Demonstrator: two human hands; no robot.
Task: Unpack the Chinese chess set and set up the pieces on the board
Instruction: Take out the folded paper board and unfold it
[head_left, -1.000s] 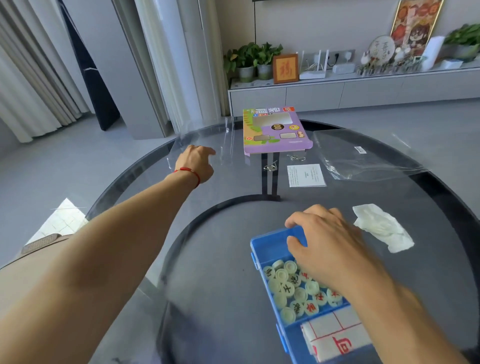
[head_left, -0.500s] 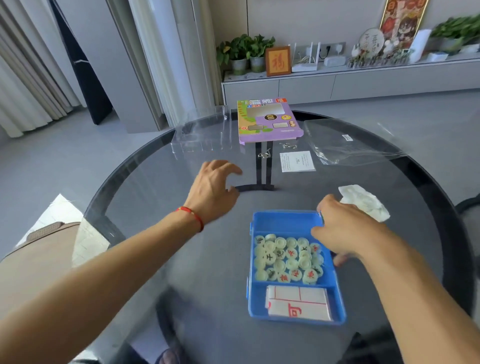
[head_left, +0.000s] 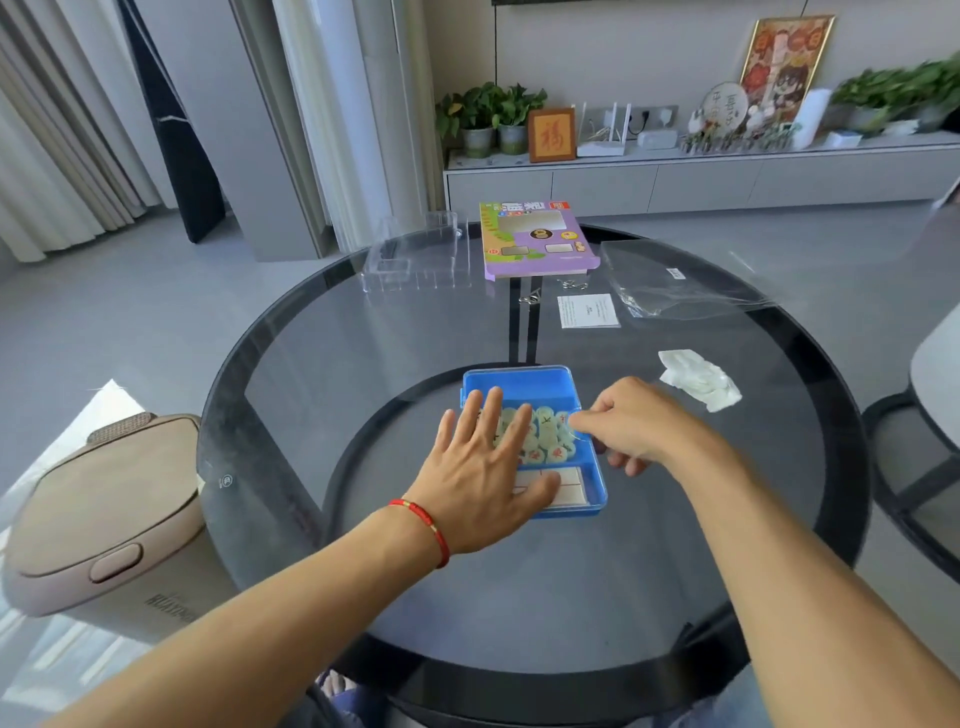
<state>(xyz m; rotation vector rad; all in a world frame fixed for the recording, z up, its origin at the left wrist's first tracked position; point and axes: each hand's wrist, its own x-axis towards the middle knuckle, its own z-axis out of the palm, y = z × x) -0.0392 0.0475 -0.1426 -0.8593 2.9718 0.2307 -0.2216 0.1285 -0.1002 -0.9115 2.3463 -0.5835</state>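
Left hand (head_left: 480, 480): fingers straight and spread, laid flat over the near-left part of the blue box, covering some of the chess pieces; a red string bracelet (head_left: 423, 522) sits on the wrist.
Right hand (head_left: 636, 428): at the box's right edge, forefinger and thumb reaching in among the pieces; whether they pinch one cannot be told, and the other fingers curl under loosely outside the wall.
Blue box (head_left: 524, 382): open, lidless, resting on the counter in the middle, two compartments.
Chess pieces (head_left: 545, 434): pale round discs with red and dark characters, heaped in the box's far compartment.
Folded board (head_left: 569, 488): white sheet with red lines, lying in the near compartment, partly under the left thumb.
Counter (head_left: 363, 364): round dark glass top with a black rim.
Crumpled white wrapping (head_left: 698, 379): right of the box, apart from it.
Paper slip (head_left: 588, 310): beyond the box, flat on the glass, with small metal bits near it.
Clear plastic bag (head_left: 685, 283): far right.
Purple carton (head_left: 535, 241): at the far edge, lying flat.
Clear plastic tray (head_left: 415, 257): left of the carton.
Beige bin (head_left: 109, 519): on the floor, left of the counter.
Sideboard (head_left: 675, 176): against the far wall, carrying potted plants and frames.
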